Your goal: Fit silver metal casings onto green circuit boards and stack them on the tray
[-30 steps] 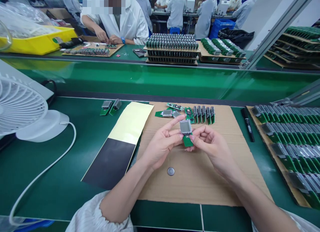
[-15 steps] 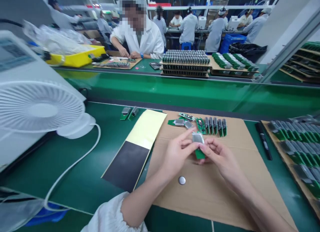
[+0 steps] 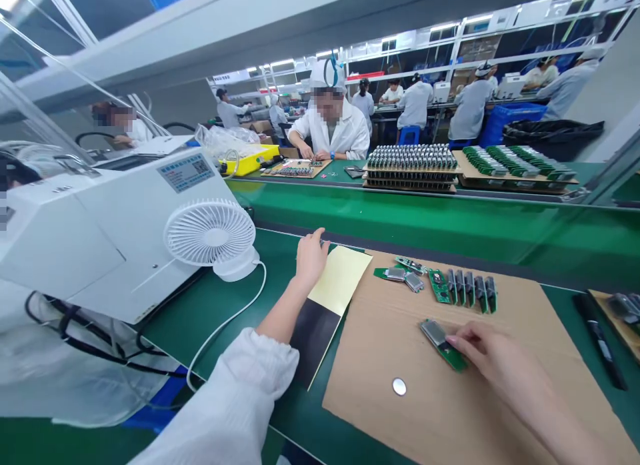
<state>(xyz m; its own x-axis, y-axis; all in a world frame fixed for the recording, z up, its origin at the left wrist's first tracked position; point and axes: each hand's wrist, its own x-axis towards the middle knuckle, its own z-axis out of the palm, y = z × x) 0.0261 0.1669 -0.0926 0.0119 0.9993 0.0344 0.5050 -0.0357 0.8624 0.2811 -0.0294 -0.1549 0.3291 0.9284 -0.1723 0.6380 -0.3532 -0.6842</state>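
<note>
My right hand [image 3: 487, 351] pinches the lower end of a green circuit board [image 3: 443, 343] with a grey screen, held tilted low over the cardboard sheet [image 3: 370, 345]. Beyond the top left of the yellow-and-black sheet [image 3: 345, 271], my left hand [image 3: 311, 258] has its fingers curled at a small circuit board [image 3: 323, 242]. Only a grey bit of that board shows between thumb and forefinger; the back of the hand hides the rest. A round coin cell [image 3: 399, 386] lies on the cardboard. Behind it are loose circuit boards [image 3: 395, 274] and a row of upright boards [image 3: 471, 290].
A white fan [image 3: 210, 238] with a cable stands left beside a white machine [image 3: 120, 231]. At right lie a black marker [image 3: 600, 341] and a board tray [image 3: 607, 311]. Across the green divider, a co-worker [image 3: 330, 128] sits near stacked trays of boards [image 3: 410, 166].
My left hand has let go of the screened board and moved left and away, to the small boards beyond the sheet. My right hand keeps the board, now lower. The camera view has shifted left.
</note>
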